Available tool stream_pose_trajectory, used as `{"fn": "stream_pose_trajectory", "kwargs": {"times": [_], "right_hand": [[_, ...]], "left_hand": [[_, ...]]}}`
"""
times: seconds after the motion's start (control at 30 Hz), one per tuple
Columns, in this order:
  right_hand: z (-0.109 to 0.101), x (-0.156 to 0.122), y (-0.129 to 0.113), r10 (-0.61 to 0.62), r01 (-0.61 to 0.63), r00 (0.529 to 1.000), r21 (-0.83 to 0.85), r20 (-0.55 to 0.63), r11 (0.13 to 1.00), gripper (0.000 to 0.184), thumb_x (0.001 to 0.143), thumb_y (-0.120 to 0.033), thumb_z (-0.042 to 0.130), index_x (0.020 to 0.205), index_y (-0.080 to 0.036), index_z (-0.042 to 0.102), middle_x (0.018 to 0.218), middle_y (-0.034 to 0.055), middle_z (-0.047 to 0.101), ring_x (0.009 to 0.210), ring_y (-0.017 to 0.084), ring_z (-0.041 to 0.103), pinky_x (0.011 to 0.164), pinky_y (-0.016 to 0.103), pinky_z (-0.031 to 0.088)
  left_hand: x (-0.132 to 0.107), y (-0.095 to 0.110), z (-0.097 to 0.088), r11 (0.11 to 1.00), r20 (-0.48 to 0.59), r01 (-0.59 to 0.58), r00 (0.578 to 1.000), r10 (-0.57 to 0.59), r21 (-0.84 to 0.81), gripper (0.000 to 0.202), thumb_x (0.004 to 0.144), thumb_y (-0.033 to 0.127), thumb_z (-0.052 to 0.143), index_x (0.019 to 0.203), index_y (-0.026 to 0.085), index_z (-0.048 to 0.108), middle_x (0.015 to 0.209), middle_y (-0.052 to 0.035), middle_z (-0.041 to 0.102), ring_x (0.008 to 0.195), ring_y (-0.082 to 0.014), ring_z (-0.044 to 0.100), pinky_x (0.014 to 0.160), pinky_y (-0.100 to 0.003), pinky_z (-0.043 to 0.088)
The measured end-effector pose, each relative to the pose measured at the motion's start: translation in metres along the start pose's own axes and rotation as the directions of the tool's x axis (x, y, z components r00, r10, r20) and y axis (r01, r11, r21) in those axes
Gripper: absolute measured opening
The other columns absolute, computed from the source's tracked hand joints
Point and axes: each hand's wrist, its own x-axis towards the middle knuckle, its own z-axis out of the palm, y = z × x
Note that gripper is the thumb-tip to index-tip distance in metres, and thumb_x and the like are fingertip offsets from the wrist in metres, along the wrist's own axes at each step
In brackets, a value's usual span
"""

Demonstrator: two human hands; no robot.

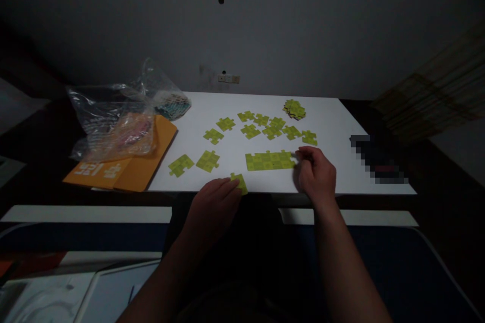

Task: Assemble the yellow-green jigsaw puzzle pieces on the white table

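Left hand (212, 202) pinching loose piece (239, 182) at counter (341, 121) edge; right hand (314, 171) curled, steadying strip (270, 160) end. Am turning tab toward strip, sliding flat, pressing gently.

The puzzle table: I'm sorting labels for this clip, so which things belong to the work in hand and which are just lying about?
In hand:
left hand holding a single piece
right hand at the end of the joined strip
loose pieces
stack of pieces

Lying about:
plastic bags
orange envelope
dark blurred object
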Motion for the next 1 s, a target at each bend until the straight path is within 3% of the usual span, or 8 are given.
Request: {"fn": "stream_pose_trajectory", "kwargs": {"times": [0.07,0.17,0.27,0.43,0.67,0.8,0.9,1.0], "right_hand": [[0.000,0.000,-0.003,-0.111,0.114,0.992,-0.052,0.060,0.992,0.032,0.093,-0.021,0.055,0.113,-0.023,0.081,0.109,0.0110,0.085,0.103,0.033,0.079,0.096,0.055,0.061],[0.001,0.001,-0.010,-0.299,0.325,0.932,-0.108,0.204,0.939,0.026,0.095,-0.023,0.060,0.106,-0.024,0.084,0.111,0.0109,0.085,0.105,0.034,0.077,0.097,0.056,0.060],[0.003,0.001,-0.014,-0.372,0.414,0.887,-0.116,0.274,0.903,0.023,0.097,-0.025,0.064,0.103,-0.025,0.086,0.116,0.0101,0.086,0.106,0.034,0.077,0.097,0.056,0.061],[0.002,0.001,-0.016,-0.404,0.451,0.858,-0.090,0.317,0.888,0.021,0.101,-0.027,0.067,0.106,-0.026,0.087,0.119,0.0090,0.086,0.106,0.032,0.077,0.096,0.055,0.062],[0.000,0.000,-0.016,-0.419,0.465,0.836,-0.051,0.354,0.884,0.021,0.103,-0.031,0.068,0.108,-0.028,0.088,0.122,0.0089,0.086,0.104,0.032,0.077,0.093,0.054,0.060],[0.009,-0.008,-0.036,-0.403,0.466,0.826,-0.074,0.395,0.882,0.022,0.103,-0.030,0.067,0.114,-0.029,0.086,0.124,0.0085,0.085,0.110,0.034,0.076,0.095,0.055,0.056],[0.021,-0.019,-0.058,-0.362,0.418,0.849,-0.071,0.386,0.905,0.041,0.103,-0.029,0.064,0.142,-0.029,0.076,0.126,0.0107,0.084,0.114,0.035,0.074,0.095,0.054,0.054],[0.030,-0.027,-0.074,-0.405,0.418,0.839,0.048,0.362,0.907,0.050,0.101,-0.030,0.065,0.151,-0.028,0.069,0.118,0.0109,0.085,0.104,0.032,0.075,0.088,0.048,0.054]], "left_hand": [[-0.003,0.000,-0.002,1.000,-0.055,-0.022,0.998,0.022,-0.004,0.014,0.108,0.015,0.065,0.115,0.021,0.076,0.119,-0.0062,0.086,0.109,-0.0252,0.082,0.099,-0.045,0.071],[-0.008,-0.002,-0.002,1.000,-0.158,-0.014,0.987,0.010,-0.024,0.015,0.111,0.019,0.064,0.121,0.020,0.075,0.118,-0.0076,0.086,0.107,-0.0229,0.084,0.095,-0.039,0.072],[-0.013,-0.005,-0.001,0.997,-0.235,0.042,0.970,-0.056,-0.062,0.020,0.110,0.019,0.069,0.129,0.021,0.075,0.123,-0.0091,0.085,0.109,-0.0216,0.084,0.095,-0.037,0.073],[-0.014,-0.011,-0.001,0.997,-0.297,0.051,0.952,-0.068,-0.063,0.029,0.106,0.015,0.074,0.133,0.025,0.076,0.128,-0.0052,0.085,0.122,-0.0243,0.081,0.102,-0.043,0.070],[0.000,-0.016,-0.002,0.996,-0.286,0.048,0.958,-0.025,0.075,0.018,0.109,0.019,0.069,0.123,0.025,0.078,0.116,-0.0014,0.088,0.089,-0.0194,0.076,0.077,-0.035,0.058],[0.008,-0.009,0.009,0.990,-0.228,0.084,0.968,-0.108,-0.109,0.022,0.114,0.026,0.061,0.127,0.027,0.079,0.118,-0.0019,0.087,0.095,-0.0184,0.079,0.082,-0.035,0.060],[0.009,-0.003,0.019,0.932,-0.147,0.198,0.957,-0.252,-0.304,0.027,0.118,0.036,0.055,0.125,0.028,0.080,0.115,-0.0023,0.087,0.103,-0.0187,0.081,0.090,-0.035,0.066],[0.006,-0.001,0.025,0.927,-0.101,0.166,0.972,-0.211,-0.337,0.029,0.118,0.037,0.054,0.127,0.029,0.080,0.120,-0.0037,0.087,0.111,-0.0208,0.082,0.098,-0.039,0.068]]}}
